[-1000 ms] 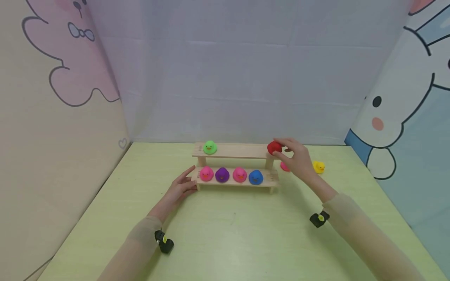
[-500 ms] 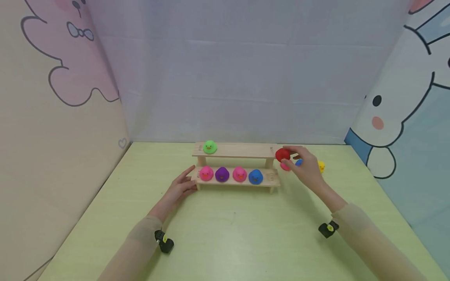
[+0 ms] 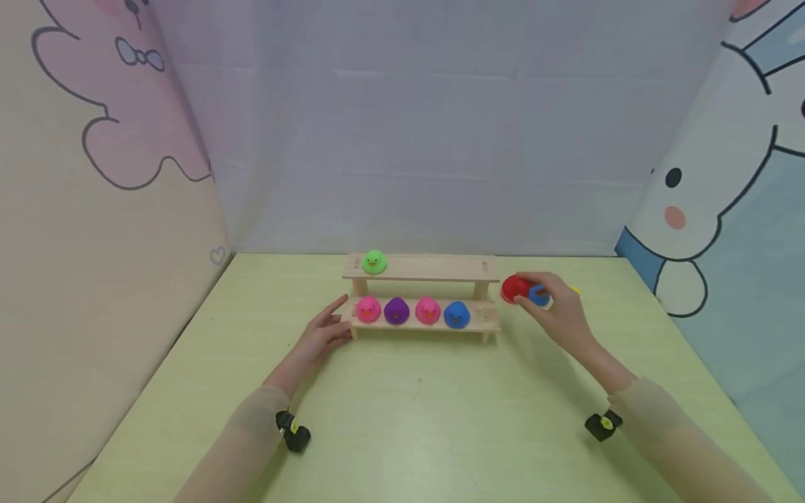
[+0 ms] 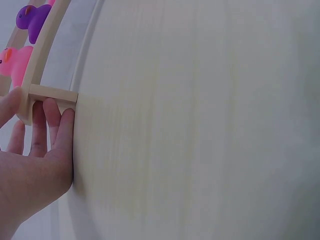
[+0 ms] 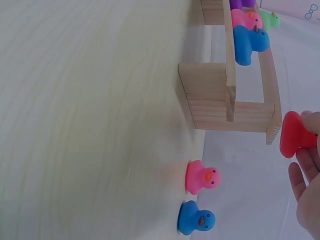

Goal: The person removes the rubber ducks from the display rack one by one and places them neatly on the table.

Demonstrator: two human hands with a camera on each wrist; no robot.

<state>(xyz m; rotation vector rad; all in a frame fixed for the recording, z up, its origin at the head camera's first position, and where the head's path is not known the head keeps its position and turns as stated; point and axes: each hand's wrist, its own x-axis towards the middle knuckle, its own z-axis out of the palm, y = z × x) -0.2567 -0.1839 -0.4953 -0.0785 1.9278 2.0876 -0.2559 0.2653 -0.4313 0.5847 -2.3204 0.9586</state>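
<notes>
My right hand (image 3: 562, 318) pinches a red duck (image 3: 515, 288) off the right end of the two-tier wooden rack (image 3: 434, 268); in the right wrist view the red duck (image 5: 295, 135) hangs above the table between thumb and fingers. My left hand (image 3: 317, 346) touches the rack's lower left end, its thumb and fingertips at the shelf edge and leg (image 4: 52, 93). A green duck (image 3: 374, 262) sits at the left of the upper shelf. Along the lower shelf stand a pink (image 3: 368, 309), a purple (image 3: 397, 311), another pink (image 3: 428, 310) and a blue duck (image 3: 456, 315).
On the table right of the rack stand a pink duck (image 5: 202, 177) and a blue duck (image 5: 196, 218). A yellow duck (image 3: 576, 290) is mostly hidden behind my right hand. A pale curtain (image 3: 402, 140) hangs behind the table.
My right hand has carried the red duck from the upper shelf's right end, to the right and nearer me. A blue duck on the table has come into view. My left hand stays put.
</notes>
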